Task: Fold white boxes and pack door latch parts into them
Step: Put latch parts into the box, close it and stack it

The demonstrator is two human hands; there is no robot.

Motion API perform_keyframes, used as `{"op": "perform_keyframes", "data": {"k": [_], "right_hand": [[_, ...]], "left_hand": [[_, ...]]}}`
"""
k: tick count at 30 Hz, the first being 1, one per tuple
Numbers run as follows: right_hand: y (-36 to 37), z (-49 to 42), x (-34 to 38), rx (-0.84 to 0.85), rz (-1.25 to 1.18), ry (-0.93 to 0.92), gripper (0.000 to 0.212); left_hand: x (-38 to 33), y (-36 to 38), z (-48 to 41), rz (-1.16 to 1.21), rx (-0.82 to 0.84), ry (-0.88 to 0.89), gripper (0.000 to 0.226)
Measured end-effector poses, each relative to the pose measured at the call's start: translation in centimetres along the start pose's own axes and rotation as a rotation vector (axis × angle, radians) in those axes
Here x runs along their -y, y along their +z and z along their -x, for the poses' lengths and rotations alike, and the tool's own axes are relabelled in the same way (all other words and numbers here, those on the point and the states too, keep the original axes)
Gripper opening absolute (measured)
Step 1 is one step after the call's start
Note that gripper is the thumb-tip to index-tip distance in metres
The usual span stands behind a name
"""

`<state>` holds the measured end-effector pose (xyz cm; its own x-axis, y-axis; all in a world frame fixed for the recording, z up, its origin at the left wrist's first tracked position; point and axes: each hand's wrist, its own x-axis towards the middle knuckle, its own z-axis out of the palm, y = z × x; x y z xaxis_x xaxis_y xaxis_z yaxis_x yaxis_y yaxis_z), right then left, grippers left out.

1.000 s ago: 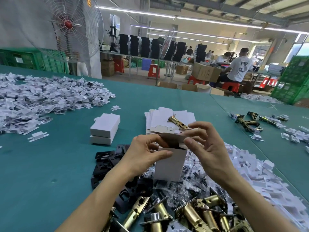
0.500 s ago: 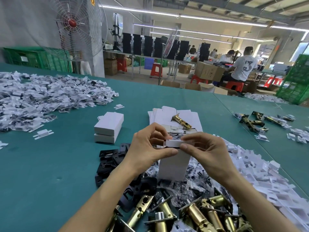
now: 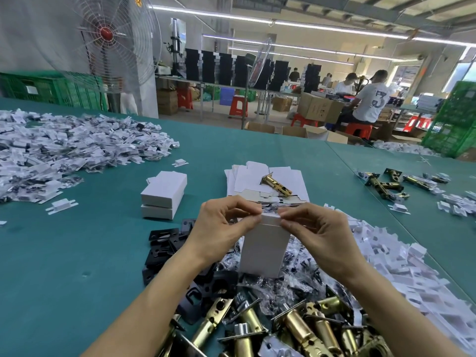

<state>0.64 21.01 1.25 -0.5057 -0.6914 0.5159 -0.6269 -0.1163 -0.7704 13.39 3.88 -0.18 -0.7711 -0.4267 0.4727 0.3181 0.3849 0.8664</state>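
A white box (image 3: 264,249) stands upright in the middle of the green table (image 3: 77,266), over a heap of bagged screws. My left hand (image 3: 221,226) pinches its top left corner and my right hand (image 3: 319,233) pinches its top right corner, with the lid flap folded down flat. Brass door latches (image 3: 296,328) lie heaped in front of me, black strike plates (image 3: 164,243) to their left. Behind the box lies a stack of flat white box blanks (image 3: 247,180) with one brass latch (image 3: 277,185) on top. Two closed white boxes (image 3: 164,193) are stacked at the left.
White plastic parts lie in a big heap (image 3: 67,145) at the far left and another heap (image 3: 401,258) at my right. More latches (image 3: 383,181) lie at the far right. A standing fan (image 3: 108,39), green crates and seated workers (image 3: 371,99) are beyond the table.
The box top was open a second ago. My hands have folded the lid flap down and now pinch its closed top corners.
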Motion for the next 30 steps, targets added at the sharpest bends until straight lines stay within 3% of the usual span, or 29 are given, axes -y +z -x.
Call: {"op": "perform_keyframes", "data": {"k": [11,18,24,30], "right_hand": [[-0.2,0.9,-0.1,0.072,0.210,-0.111,0.023],[0.2,1.7,-1.4,0.101,0.136,0.019,0.035],[0.7,1.2,-1.0,0.055,-0.088,0.134,0.038],[0.8,-1.5,0.9,-0.271,-0.611,0.403,0.026]], "left_hand": [[0.1,-0.1,0.4,-0.052,0.074,0.030,0.020],[0.7,-0.1,0.2,-0.051,0.106,0.004,0.024],[0.8,0.1,0.0,-0.094,0.084,-0.063,0.026],[-0.7,-0.7,-0.5,0.129,0.045,-0.371,0.051]]}}
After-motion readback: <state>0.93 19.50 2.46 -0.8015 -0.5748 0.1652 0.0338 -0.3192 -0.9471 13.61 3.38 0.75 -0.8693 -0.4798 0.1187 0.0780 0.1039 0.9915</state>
